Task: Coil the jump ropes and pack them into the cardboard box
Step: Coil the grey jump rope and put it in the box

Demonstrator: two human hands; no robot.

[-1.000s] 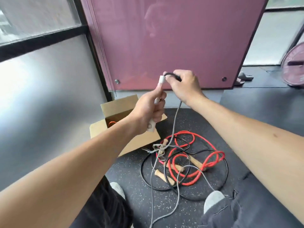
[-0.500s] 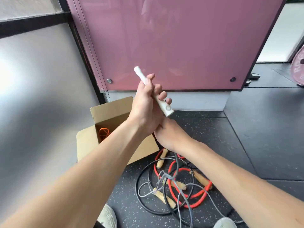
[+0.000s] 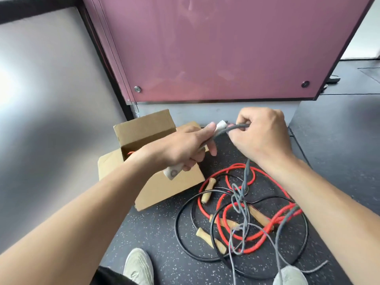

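Left hand [image 3: 181, 149] wraps the white handle [image 3: 172, 174], fingers [image 3: 205, 130] curled round it. Handle axis runs low-left to high-right, its upper end toward the right hand [image 3: 263, 136]. Right fingers [image 3: 244, 120] are curled and pinch a bend of grey rope [image 3: 232, 128] just beside that upper end, so this hand is nearer the slack. From the pinch the rope drops to the floor tangle: red rope [image 3: 284, 214], black rope [image 3: 176, 227], wooden handles [image 3: 206, 193].

Judgement: the next loop must come up from below-right and lie along the handle.

Box [image 3: 144, 128] stands open behind the left hand. A scrap of orange [image 3: 130, 152] shows inside; the rest is hidden
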